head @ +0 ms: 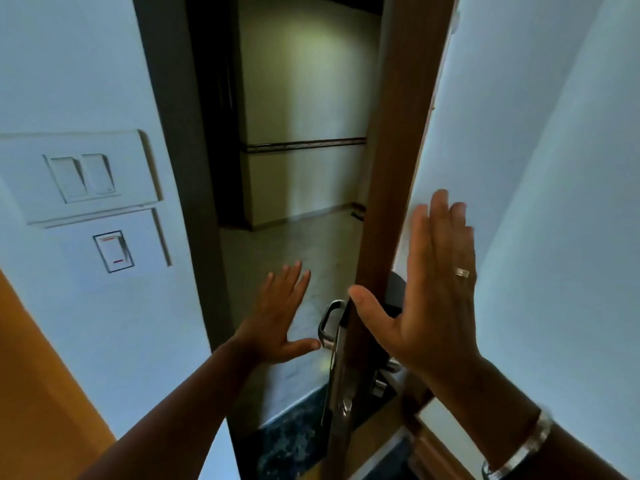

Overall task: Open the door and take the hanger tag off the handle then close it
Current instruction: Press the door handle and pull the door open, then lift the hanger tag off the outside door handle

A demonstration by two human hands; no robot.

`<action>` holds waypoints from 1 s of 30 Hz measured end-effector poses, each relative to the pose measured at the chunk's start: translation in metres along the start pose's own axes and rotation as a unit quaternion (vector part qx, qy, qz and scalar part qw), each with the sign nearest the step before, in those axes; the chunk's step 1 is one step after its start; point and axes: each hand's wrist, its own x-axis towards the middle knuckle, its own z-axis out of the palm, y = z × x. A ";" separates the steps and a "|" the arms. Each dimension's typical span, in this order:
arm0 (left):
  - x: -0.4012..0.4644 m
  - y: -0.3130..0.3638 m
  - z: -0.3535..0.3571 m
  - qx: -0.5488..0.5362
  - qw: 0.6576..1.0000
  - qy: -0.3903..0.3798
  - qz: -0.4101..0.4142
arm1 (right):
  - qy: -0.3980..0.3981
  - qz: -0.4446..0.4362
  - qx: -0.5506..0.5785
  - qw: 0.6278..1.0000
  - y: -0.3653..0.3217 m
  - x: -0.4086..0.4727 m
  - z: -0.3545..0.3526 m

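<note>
Both hands empty, fingers spread flat. Left hand (277, 317) is raised in the doorway gap, thumb tip just beside the outer handle (328, 323). Right hand (433, 289) is held up at the door (388, 202) edge, thumb across the brown edge, fingers over the pale inner face. Door stands ajar, hallway visible beyond. Hanger tag: can't tell; a dark shape (398, 292) behind the right thumb is unclear. Switch plates (79, 178) on the left wall.

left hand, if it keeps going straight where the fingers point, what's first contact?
Probably nothing near: the left hand points into the open doorway, left of the door handle. The way looks free to the corridor wall; depth is uncertain.
</note>
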 end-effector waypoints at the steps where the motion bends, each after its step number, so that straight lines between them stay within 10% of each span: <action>1: 0.009 0.003 0.008 -0.017 0.999 -0.017 0.023 | 0.010 -0.008 -0.021 1.000 0.001 0.005 -0.005; 10: 0.069 0.070 0.071 -0.130 0.965 -0.097 0.208 | 0.072 0.029 -0.259 0.963 0.028 0.012 -0.008; 30: 0.093 0.127 0.102 -0.095 0.961 -0.168 0.200 | 0.160 0.029 -0.319 0.934 0.099 -0.009 -0.034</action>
